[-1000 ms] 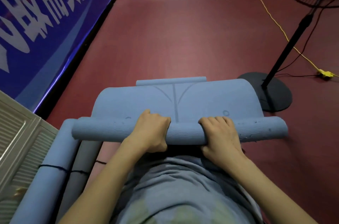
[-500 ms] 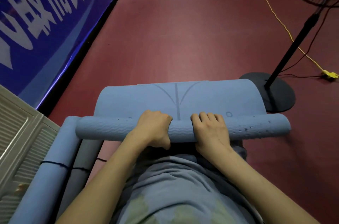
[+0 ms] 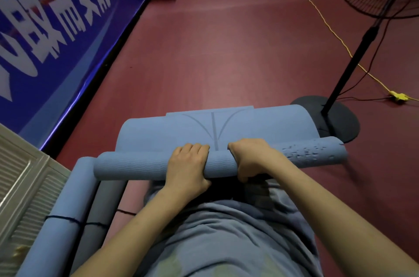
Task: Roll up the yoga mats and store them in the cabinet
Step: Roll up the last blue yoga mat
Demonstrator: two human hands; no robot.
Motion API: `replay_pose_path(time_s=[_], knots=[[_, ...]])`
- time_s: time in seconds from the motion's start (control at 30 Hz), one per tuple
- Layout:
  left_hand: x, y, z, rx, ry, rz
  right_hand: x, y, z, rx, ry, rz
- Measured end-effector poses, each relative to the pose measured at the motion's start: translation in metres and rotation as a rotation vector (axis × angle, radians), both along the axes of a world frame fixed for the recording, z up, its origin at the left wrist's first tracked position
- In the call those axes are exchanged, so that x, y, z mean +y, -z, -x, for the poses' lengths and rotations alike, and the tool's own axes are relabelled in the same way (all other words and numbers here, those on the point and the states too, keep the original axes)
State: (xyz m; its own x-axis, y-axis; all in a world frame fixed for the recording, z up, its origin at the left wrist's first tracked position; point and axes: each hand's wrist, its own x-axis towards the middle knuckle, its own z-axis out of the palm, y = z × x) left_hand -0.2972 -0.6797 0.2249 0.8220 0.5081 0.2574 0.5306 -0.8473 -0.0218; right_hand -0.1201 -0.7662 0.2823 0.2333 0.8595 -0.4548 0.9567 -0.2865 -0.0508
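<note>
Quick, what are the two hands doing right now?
Left hand: closed around the rolled part of the blue yoga mat.
Right hand: closed around the same roll, thumb tucked underneath.

Both bare forearms reached forward from lower frame edge, converging toward centre. Left hand (image 3: 188, 163) lay knuckles-up, fingers curled over top of rolled yoga mat (image 3: 145, 166), thumb side tucked toward body. Right hand (image 3: 251, 159) sat just beside it, a narrow strip of roll showing between; fingers wrapped over far side, thumb hooked under near edge. Wrists roughly level, right wrist bent slightly more. Both hands gripped roll.
</note>
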Motion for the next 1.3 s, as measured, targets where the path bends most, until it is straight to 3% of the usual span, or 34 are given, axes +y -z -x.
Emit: replay_pose_path(time_s=[0.17,0.27,0.33,0.5,0.7,0.8,1.0,1.13,1.3], knots=[[-0.009,0.013,0.003,-0.017,0.029,-0.122,0.021,-0.005,-0.009,0.092,-0.013,0.151],[-0.004,0.018,0.001,-0.029,0.017,-0.184,0.024,-0.004,-0.010,0.085,-0.007,0.140],[0.000,0.018,-0.004,-0.025,0.013,-0.194,0.016,0.004,-0.005,0.023,0.026,0.028],[0.002,0.013,-0.009,0.037,-0.007,-0.165,-0.013,0.033,0.013,-0.204,0.035,-0.473],[0.010,-0.026,-0.026,0.296,-0.013,0.011,-0.007,0.047,0.022,-0.280,0.042,-0.651],[0.030,-0.041,-0.039,0.406,0.039,0.100,0.003,0.040,0.023,-0.248,0.076,-0.557],[0.059,-0.054,-0.059,0.551,0.011,0.357,0.004,0.060,0.026,-0.302,0.024,-0.690],[0.058,-0.046,-0.059,0.519,0.004,0.317,0.010,0.062,0.027,-0.373,0.035,-0.740],[0.059,-0.027,-0.046,0.393,0.008,0.161,0.027,0.043,0.019,-0.296,-0.021,-0.547]])
